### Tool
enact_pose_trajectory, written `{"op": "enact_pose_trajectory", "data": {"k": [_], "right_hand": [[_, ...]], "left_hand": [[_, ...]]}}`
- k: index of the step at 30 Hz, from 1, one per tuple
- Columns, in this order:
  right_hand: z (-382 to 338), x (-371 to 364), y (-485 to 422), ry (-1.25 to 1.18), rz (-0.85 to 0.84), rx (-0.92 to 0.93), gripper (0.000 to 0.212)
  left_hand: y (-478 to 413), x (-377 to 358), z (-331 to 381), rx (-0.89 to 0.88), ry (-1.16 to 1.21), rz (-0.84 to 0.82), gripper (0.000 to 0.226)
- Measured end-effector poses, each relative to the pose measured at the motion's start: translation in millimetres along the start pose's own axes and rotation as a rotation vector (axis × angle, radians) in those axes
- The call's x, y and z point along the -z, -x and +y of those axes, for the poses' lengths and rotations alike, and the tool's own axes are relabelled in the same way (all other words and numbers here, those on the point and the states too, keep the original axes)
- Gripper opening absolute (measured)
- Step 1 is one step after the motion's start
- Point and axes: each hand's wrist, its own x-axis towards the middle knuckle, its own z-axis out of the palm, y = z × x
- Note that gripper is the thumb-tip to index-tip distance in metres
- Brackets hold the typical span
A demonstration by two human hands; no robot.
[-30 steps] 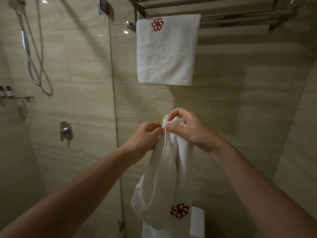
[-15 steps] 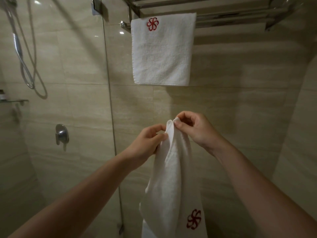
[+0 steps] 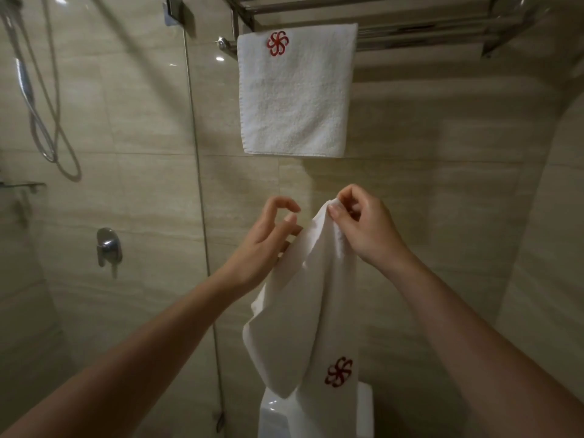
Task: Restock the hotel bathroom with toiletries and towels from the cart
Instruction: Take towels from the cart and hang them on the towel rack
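We pinched the top corner of the loose towel (image 3: 311,311) with our right hand (image 3: 363,230); it hung down before the tiled wall (image 3: 442,191), below the folded towel (image 3: 297,99) on the rack (image 3: 410,25). Our left hand (image 3: 264,248) was loosely curled just beside it, gripping nothing.

Dim, warm light from above. Small glare spots on the glass panel (image 3: 151,121), upper left. The rack (image 3: 410,42) casts a broad shadow, upper right; the hanging towel (image 3: 297,96) shades the tile beneath. The left hand (image 3: 265,245) has slightly blurred fingertips; the held towel (image 3: 303,311) is sharp. Edges bow; corners darken.
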Motion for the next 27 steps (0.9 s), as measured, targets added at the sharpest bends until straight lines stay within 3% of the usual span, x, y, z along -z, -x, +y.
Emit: {"op": "enact_pose_trajectory", "data": {"k": [3,7,11,15,18,24,27], "right_hand": [[1,3,-3,0.013,0.075,0.034,0.013],[8,7,-9,0.007,0.176,-0.001,0.015],[15,13,-13,-0.028,0.27,-0.032,0.017],[22,20,-14,0.002,0.343,-0.071,0.01],[30,34,-15,0.043,0.378,-0.094,0.009],[46,50,-5,0.047,0.399,-0.118,0.008],[47,53,-4,0.034,0.41,-0.096,0.006]], "left_hand": [[10,8,-5,-0.096,-0.194,-0.093,0.033],[20,18,-32,-0.073,-0.431,-0.184,0.032],[29,14,-56,-0.021,-0.436,-0.236,0.022],[27,5,-75,-0.085,-0.573,-0.228,0.044],[19,9,-72,-0.025,-0.457,-0.118,0.032],[2,15,-58,0.133,0.028,0.227,0.027],[-5,15,-48,0.126,0.144,0.267,0.032]]}}
